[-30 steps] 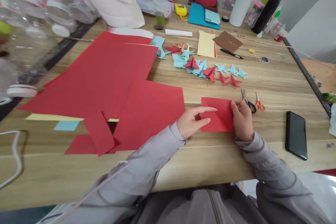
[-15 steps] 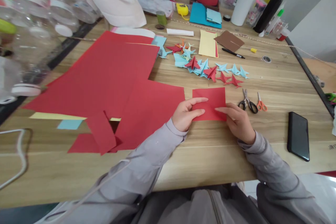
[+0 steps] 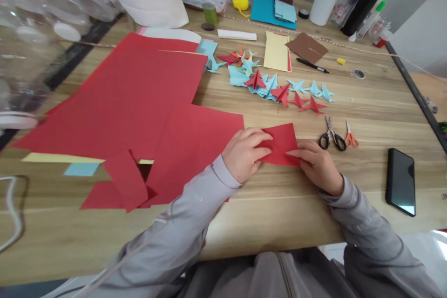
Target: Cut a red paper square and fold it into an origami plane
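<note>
A small red paper square [image 3: 282, 143] lies on the table between my two hands, slightly turned. My left hand [image 3: 245, 152] grips its left side, with fingers bent over the edge. At the lower right edge, my right hand [image 3: 319, 164] pinches the paper between thumb and fingers. Large red sheets [image 3: 136, 98] are stacked to the left, close to my left hand. Beyond the square, folded red paper figures [image 3: 280, 95] and light blue ones [image 3: 297, 86] lie in a loose group.
Black-handled scissors [image 3: 331, 137] and orange scissors [image 3: 350, 137] lie right of my right hand, with a phone [image 3: 401, 181] farther right. Yellow paper [image 3: 276, 51], brown paper [image 3: 307, 48] and a black pen [image 3: 312, 65] are behind. Plastic bottles [image 3: 63, 9] crowd the far left.
The red square has turned a little, and its left part is now more covered. My left hand's fingers have bent in over it. The view has shifted slightly.
</note>
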`<state>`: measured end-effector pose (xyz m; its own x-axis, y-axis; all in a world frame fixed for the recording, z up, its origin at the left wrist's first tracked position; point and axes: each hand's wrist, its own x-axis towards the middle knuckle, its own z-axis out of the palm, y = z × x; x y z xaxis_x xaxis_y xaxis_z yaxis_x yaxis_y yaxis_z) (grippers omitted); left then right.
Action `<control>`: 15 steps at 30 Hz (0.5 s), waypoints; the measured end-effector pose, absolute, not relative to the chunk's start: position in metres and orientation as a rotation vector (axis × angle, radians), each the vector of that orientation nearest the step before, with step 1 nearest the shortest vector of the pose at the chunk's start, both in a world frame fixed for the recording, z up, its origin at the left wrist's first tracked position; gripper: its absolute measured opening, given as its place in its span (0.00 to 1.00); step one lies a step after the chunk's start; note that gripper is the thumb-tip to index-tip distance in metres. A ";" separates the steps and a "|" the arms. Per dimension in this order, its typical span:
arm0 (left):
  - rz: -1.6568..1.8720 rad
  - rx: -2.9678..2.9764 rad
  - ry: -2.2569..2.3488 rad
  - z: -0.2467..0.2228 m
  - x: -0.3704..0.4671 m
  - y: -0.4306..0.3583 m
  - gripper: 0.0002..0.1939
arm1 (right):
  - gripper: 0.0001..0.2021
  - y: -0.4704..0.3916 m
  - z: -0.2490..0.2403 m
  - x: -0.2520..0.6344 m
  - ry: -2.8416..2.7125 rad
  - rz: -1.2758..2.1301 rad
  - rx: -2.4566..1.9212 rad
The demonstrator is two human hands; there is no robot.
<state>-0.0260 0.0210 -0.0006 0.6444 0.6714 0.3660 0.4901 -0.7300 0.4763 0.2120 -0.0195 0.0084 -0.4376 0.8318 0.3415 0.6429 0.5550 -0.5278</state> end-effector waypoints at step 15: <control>0.882 2.612 1.006 0.005 -0.020 0.006 0.10 | 0.08 -0.028 0.014 0.215 -2.393 0.370 -1.325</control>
<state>-0.0196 0.0062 0.0047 0.5889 0.6655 0.4585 0.5418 -0.7461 0.3870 0.2147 -0.0277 0.0141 -0.4839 0.8523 0.1985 0.7527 0.5211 -0.4024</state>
